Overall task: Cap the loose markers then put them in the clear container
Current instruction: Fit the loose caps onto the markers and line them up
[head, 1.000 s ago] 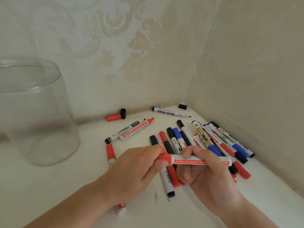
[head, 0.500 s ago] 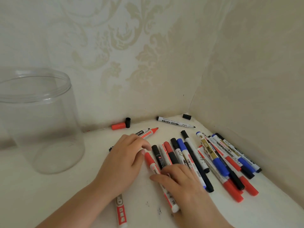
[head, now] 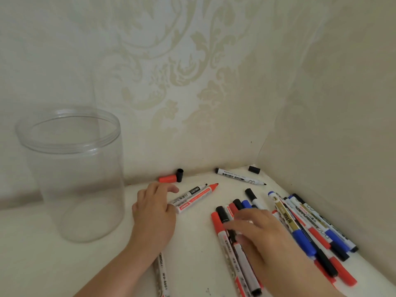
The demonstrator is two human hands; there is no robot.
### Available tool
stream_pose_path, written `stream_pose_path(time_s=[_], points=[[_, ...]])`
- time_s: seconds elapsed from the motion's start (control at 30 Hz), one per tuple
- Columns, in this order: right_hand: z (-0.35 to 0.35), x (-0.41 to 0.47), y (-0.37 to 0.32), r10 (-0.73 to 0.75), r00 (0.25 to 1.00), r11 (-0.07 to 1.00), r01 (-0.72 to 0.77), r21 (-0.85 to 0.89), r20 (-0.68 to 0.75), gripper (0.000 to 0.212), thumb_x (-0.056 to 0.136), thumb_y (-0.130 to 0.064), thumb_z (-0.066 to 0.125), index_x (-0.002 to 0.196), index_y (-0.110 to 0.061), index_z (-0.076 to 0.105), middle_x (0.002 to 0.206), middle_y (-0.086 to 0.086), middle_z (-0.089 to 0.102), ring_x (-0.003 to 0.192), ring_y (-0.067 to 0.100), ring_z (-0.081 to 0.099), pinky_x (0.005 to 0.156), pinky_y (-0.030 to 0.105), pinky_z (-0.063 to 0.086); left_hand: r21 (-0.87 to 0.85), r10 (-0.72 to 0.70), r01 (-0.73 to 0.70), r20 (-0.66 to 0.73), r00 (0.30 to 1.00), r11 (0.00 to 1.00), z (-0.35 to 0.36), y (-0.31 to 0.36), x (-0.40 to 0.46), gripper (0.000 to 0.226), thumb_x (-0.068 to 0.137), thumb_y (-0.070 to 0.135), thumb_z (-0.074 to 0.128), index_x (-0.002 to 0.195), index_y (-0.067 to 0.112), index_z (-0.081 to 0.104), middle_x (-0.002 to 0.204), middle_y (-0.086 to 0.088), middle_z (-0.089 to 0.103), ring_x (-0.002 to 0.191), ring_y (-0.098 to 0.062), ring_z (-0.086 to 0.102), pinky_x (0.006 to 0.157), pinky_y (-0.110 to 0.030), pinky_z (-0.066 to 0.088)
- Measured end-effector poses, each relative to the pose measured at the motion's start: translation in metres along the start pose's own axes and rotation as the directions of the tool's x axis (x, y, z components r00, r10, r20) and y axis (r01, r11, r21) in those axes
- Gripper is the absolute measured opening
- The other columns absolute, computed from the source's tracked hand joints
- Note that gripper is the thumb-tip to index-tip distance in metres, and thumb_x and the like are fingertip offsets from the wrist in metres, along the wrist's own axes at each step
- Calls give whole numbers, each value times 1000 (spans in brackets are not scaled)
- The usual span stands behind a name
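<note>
Reaching toward the back wall, the left hand (head: 153,207) lies over the near ends of two uncapped markers, a red-tipped marker (head: 196,198) and a black-tipped one (head: 188,192); its fingers are loosely bent, and I cannot tell whether they have actually closed on either. Just beyond them, against the wall, sit a loose red cap (head: 167,179) and a black cap (head: 180,174), touching each other. A third uncapped marker (head: 240,176) lies further right, with another black cap (head: 254,169) in the corner.

The right hand (head: 261,234) rests flat, fingers extended and slack, on the pile of capped markers (head: 304,228) spread along the right wall, gripping nothing.

The clear jar (head: 72,174) stands upright at the left, well apart from the pile, and looks empty. So, by my reckoning, the job is early: at least three markers need caps, and every marker has yet to go into the jar.
</note>
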State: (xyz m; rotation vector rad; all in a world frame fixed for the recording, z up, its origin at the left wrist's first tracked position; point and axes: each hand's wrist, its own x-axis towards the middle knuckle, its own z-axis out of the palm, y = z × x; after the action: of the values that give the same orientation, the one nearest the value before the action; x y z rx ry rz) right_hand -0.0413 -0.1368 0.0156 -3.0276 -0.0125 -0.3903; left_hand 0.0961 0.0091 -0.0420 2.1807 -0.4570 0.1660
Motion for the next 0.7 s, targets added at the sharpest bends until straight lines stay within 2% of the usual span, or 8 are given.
stream_pose_path(time_s=[0.07, 0.17, 0.27, 0.37, 0.47, 0.53, 0.6, 0.7], points=[[2, 18, -5, -50, 999, 999, 50, 15, 2, 37, 88, -24, 56, 122, -36, 53, 123, -11, 53, 114, 11, 47, 98, 26, 39, -21, 17, -17, -5, 1000, 1000, 1, -1, 0, 43, 80, -4, 44, 110, 25, 53, 122, 7, 46, 111, -17, 34, 81, -26, 21], [16, 52, -18, -72, 995, 987, 81, -141, 66, 39, 90, -17, 48, 128, -26, 46, 125, -2, 48, 113, 20, 42, 89, 29, 36, -35, 22, -22, -8, 1000, 999, 1, -3, 1, 43, 78, -4, 46, 110, 24, 53, 120, 7, 50, 109, -18, 37, 86, -30, 31], [24, 81, -34, -155, 988, 926, 151, -346, 15, 36, 73, -11, 63, 108, -15, 55, 101, 5, 56, 93, 24, 51, 68, 29, 30, 16, 29, -29, 2, 1000, 999, 2, -3, 1, 41, 79, 5, 52, 115, 25, 49, 121, 9, 49, 111, -17, 37, 88, -28, 30], [38, 92, -36, -154, 979, 898, 196, -393, 137, 34, 77, -10, 58, 110, -9, 50, 106, 9, 54, 99, 26, 50, 76, 32, 36, 56, 37, -38, 10, 999, 998, 2, -2, 0, 39, 80, 13, 54, 117, 26, 47, 122, 10, 47, 113, -17, 38, 88, -26, 29], [40, 88, -36, -222, 960, 888, 271, -372, 170, 31, 46, -25, 79, 72, -19, 64, 67, -3, 64, 63, 16, 60, 54, 22, 43, 34, 33, -33, -6, 999, 999, 3, -2, 0, 38, 79, 13, 54, 114, 26, 48, 119, 10, 48, 109, -17, 38, 89, -28, 31], [39, 84, -29, -307, 946, 864, 322, -388, 103, 20, 45, -24, 72, 61, -23, 61, 57, -8, 60, 55, 12, 56, 49, 20, 40, 3, 31, -31, -14, 999, 1000, 4, -3, 1, 39, 77, 9, 53, 112, 25, 48, 116, 10, 48, 104, -14, 37, 89, -29, 33], [28, 73, -23, -265, 963, 934, 245, -259, -45, 21, 49, -13, 64, 65, -24, 56, 61, -9, 57, 56, 10, 52, 50, 21, 34, -42, 41, -42, -29, 999, 998, 3, -4, 1, 37, 77, 4, 51, 110, 22, 50, 114, 8, 49, 102, -15, 38, 88, -30, 34], [5, 43, -11, 130, 941, 942, -20, 334, -312, 26, 77, -3, 60, 80, -26, 49, 70, -7, 56, 64, 11, 51, 50, 21, 41, -109, 65, -69, -43, 997, 992, 2, -4, 1, 35, 81, 0, 47, 109, 20, 49, 113, 8, 48, 105, -16, 39, 85, -25, 32]])
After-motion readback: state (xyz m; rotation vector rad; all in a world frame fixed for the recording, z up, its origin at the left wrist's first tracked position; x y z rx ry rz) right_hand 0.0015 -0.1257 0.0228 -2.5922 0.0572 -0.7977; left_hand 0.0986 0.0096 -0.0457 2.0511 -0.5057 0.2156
